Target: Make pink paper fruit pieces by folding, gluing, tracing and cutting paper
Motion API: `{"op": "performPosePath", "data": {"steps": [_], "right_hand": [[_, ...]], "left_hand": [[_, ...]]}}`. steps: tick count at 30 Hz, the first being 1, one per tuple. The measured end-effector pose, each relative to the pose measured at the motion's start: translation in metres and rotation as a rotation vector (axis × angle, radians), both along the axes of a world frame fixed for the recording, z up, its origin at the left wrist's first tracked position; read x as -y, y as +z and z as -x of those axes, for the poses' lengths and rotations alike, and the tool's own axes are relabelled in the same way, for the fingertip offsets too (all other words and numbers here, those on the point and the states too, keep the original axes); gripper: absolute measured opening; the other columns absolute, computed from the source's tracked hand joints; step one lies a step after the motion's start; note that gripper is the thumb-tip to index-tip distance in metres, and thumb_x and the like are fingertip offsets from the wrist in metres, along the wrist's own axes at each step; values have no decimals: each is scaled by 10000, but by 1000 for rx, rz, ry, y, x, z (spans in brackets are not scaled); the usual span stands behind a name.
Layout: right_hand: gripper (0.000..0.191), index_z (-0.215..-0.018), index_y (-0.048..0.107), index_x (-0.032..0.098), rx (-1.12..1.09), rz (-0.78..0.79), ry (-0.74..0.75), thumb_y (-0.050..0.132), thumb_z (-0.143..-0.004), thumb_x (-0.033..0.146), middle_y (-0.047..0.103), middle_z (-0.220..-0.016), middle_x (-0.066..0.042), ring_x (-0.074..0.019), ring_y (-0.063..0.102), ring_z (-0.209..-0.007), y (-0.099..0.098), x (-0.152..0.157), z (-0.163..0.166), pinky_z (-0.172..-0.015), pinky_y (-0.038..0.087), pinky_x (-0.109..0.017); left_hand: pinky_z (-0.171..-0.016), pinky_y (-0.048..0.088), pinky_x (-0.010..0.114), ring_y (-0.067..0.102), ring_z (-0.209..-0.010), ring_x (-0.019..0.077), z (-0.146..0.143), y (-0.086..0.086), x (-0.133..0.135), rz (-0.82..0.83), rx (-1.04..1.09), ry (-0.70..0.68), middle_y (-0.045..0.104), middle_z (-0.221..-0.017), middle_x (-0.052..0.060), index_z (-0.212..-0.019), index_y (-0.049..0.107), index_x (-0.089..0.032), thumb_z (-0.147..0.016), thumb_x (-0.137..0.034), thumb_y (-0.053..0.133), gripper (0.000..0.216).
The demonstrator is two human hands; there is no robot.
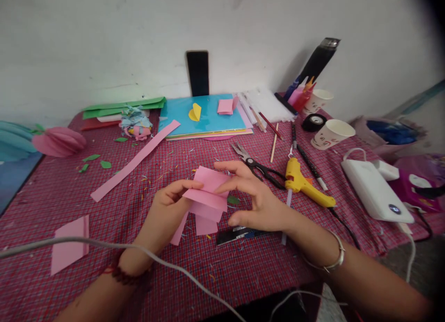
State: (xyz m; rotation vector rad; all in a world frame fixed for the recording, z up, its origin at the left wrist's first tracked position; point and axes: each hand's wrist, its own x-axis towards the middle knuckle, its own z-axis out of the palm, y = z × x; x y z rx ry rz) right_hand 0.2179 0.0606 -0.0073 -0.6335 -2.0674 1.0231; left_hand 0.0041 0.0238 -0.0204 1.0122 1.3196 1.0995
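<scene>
Over the middle of the table, my left hand (166, 216) pinches a folded piece of pink paper (206, 199) between thumb and fingers. Its folds stand apart like small flaps. My right hand (256, 200) is at the paper's right side, fingers spread and thumb well apart, with fingertips at the upper flap; whether they press on it I cannot tell. Beneath the held piece lies more pink paper (206, 225), partly covered. A dark flat packet (229, 236) and a green paper leaf (233, 200) lie close to my right hand.
Scissors (259, 167) and a yellow glue gun (309, 187) lie right of my hands. A white cable (167, 265) crosses in front of my left wrist. A pink strip (135, 162), paper cups (333, 134), a white power bank (377, 192) and a blue sheet pack (208, 123) surround the workspace.
</scene>
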Motion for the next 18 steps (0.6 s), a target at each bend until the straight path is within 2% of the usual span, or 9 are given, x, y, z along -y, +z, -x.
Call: {"op": "performPosePath", "data": {"steps": [3,7,13,18], "right_hand": [[302,-1015,658,276,15,-18,-11,745,-735,349,448,-1377,-65,-268,412,-1292,0,1,3,-1065,338,-467],[94,-912,685,244,-58,7,-28,615,-850,237,519,-1282,-71,-222,493,-1217,0,1,5,-1035,382,-431],[108,-827,665,220,-69,13,-120,570,-875,197,577,-1180,-71,-200,564,-1108,-5,0,6,-964,438,-408],[113,-778,628,212,-85,11,-233,571,-868,177,598,-1129,-60,-186,576,-1068,-8,-1,7,-936,440,-389]], "left_hand": [[-518,430,212,603,-584,118,0,0,1,24,16,9,715,-755,3,-859,714,-219,-715,-160,664,163],[-506,420,196,599,-574,110,-2,2,1,24,29,5,713,-726,1,-851,713,-211,-719,-147,650,160],[-609,462,200,625,-667,110,-4,3,1,-13,10,2,718,-751,-4,-768,714,-195,-726,-123,646,107],[-689,480,227,638,-725,127,-3,2,0,-34,7,-70,726,-798,0,-841,724,-197,-765,-174,655,106]]}}
